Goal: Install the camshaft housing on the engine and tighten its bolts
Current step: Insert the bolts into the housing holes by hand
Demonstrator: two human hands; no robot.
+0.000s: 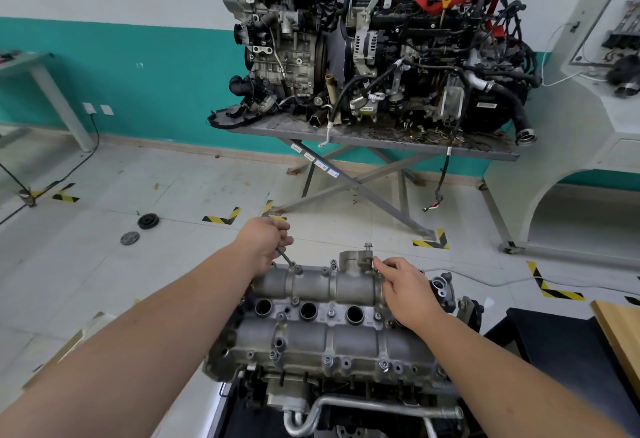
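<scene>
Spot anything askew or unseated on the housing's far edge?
Yes. One bolt on the raised boss at the camshaft housing's far edge stands proud, head well above the metal, unlike the seated bolts along the near edge. The left hand holds a slim tool at another far-edge bolt.

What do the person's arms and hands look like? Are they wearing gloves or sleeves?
No gloves and no sleeves show. Both arms are bare right up to the bottom edge of the picture. The left hand and the right hand are bare too, with no watch, ring or bracelet to be seen on either.
</scene>
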